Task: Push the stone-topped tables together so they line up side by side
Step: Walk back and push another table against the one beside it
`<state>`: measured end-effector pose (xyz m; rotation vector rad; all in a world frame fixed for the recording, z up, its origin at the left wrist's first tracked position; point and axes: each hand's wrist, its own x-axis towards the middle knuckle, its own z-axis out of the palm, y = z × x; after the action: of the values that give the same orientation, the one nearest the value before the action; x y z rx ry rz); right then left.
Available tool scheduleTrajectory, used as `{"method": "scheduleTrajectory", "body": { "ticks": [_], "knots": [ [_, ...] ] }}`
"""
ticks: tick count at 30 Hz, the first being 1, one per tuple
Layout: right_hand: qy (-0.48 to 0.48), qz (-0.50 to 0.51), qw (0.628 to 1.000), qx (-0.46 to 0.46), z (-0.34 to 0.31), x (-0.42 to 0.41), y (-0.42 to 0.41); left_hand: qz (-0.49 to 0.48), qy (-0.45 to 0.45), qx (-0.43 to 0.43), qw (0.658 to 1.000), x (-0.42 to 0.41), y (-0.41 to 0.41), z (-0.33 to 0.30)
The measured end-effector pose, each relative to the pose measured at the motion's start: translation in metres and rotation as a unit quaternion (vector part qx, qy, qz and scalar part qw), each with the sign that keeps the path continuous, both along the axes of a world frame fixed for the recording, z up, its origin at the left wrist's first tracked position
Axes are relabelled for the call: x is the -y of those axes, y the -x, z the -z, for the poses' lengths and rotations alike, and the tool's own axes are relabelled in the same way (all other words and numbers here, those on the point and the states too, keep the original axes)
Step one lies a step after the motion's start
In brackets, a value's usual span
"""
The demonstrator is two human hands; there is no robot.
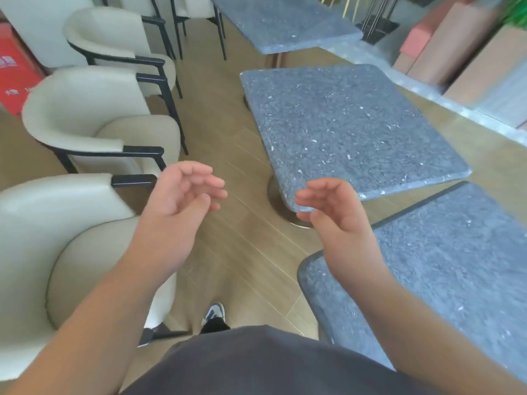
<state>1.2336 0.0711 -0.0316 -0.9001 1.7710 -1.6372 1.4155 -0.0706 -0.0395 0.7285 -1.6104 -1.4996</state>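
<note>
I see three stone-topped tables running in a row along the right side. The middle table (350, 129) sits twisted out of line, its near-left corner swung toward me, and a wedge of wood floor (251, 252) shows between it and the near table (445, 269). The far table (285, 21) stands well apart at the top, with floor between it and the middle one.

My right hand (333, 212) hangs in front of the middle table's near-left corner, fingers (306, 199) loosely curled and pointing left, with nothing in them. Whether the hand touches that corner I cannot tell; it overlaps it from here. My right forearm crosses over the near table's left edge.

My left hand (182, 195) is raised over the floor, well clear of every table, palm turned inward, fingers relaxed and half bent, holding nothing.

To the left stand cream armchairs (85, 118) with black frames, one behind another. A red box (14, 69) lies at the far left edge. My shoe (214, 313) shows on the floor below.
</note>
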Motion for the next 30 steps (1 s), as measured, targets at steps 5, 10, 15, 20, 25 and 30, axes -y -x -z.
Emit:
{"method": "scheduleTrajectory", "body": {
  "ticks": [5,10,15,20,25,30],
  "knots": [
    [0.005,0.068,0.998,0.014,0.003,0.055,0.007,0.053,-0.015,0.011,0.998,0.088,0.028,0.002],
    [-0.01,0.161,0.987,0.029,0.015,0.065,0.018,0.137,-0.034,0.066,0.988,0.127,0.078,0.014],
    [-0.001,0.263,0.963,0.054,0.027,0.039,0.041,0.26,-0.032,0.081,0.962,0.11,0.145,0.021],
    [0.007,0.331,0.941,0.076,0.046,0.007,0.056,0.358,-0.028,0.13,0.924,0.072,0.203,0.035],
    [-0.031,0.385,0.916,0.104,0.07,-0.029,0.075,0.414,-0.021,0.196,0.889,0.04,0.247,0.055],
    [-0.071,0.421,0.893,0.144,0.103,-0.059,0.081,0.405,-0.049,0.282,0.868,0.024,0.273,0.089]
  ]
}}
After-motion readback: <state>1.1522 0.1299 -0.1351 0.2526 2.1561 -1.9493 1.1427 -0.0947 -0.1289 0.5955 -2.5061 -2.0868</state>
